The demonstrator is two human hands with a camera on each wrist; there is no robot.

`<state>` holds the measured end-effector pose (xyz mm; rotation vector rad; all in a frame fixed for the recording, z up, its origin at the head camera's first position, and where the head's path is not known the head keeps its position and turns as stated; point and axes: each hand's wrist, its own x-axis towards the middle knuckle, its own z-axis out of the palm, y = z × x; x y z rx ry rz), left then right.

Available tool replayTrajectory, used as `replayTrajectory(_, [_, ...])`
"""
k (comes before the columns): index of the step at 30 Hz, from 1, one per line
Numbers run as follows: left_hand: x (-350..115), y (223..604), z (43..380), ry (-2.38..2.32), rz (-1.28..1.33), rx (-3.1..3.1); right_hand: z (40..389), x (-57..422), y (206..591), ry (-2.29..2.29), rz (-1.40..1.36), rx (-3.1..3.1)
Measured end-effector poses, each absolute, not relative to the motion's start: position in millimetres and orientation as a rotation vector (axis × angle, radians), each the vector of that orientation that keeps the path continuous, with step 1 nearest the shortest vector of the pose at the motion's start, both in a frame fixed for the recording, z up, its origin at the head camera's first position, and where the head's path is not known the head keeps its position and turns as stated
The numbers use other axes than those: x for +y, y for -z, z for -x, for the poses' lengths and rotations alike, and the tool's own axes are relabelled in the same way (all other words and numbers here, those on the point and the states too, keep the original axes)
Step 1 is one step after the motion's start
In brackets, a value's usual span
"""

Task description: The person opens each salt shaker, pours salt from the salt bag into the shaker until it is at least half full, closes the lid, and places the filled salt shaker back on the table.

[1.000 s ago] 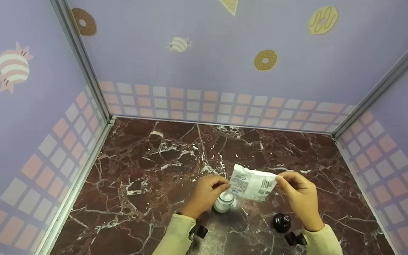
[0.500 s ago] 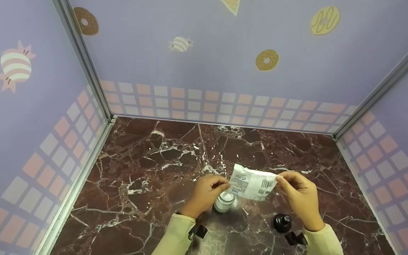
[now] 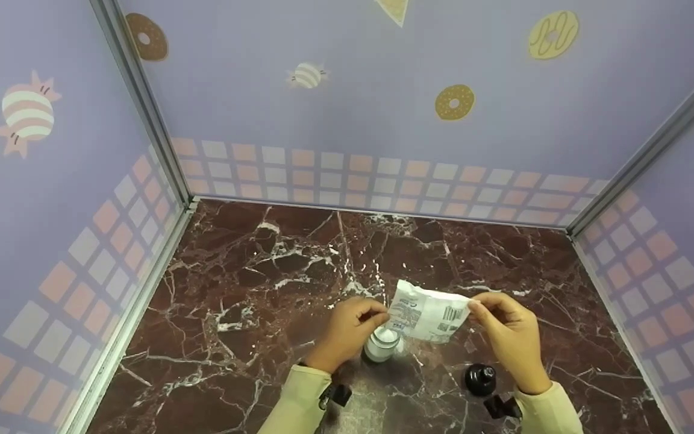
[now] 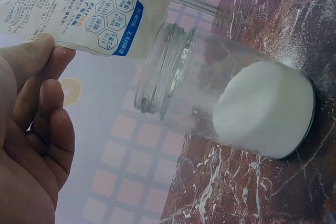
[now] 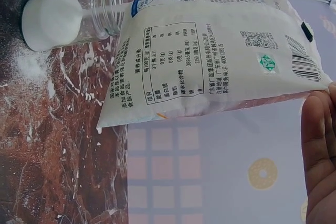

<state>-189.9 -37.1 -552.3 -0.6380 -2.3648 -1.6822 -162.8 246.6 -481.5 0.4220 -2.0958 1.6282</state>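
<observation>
Clear glass cylindrical jar [image 4: 203,90] stood, part-filled with white powder [image 4: 266,111], on dark-red marbled tabletop [image 3: 214,271]; left hand [image 3: 350,328] and right hand [image 3: 512,331] pinched a white printed plastic bag [image 3: 428,314] at the jar's mouth.

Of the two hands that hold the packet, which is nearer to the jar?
The left hand: it pinches the white packet near the mouth of the glass jar, while the right hand pinches the far corner.

Downward head view, wrist close-ups sharing jar [image 4: 202,85]
</observation>
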Motion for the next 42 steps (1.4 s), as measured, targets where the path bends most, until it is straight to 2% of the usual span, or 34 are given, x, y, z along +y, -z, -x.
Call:
replayTrajectory(26, [-39.6, 551.5, 187.8, 1.636, 0.647, -2.397, 162.6, 247.2, 486.1, -1.596, -0.422, -2.105])
replayTrajectory(42, [-41.3, 537.1, 193.5, 1.54, 0.705, -2.419, 161.3, 247.8, 477.6, -1.617, -0.384, -2.095])
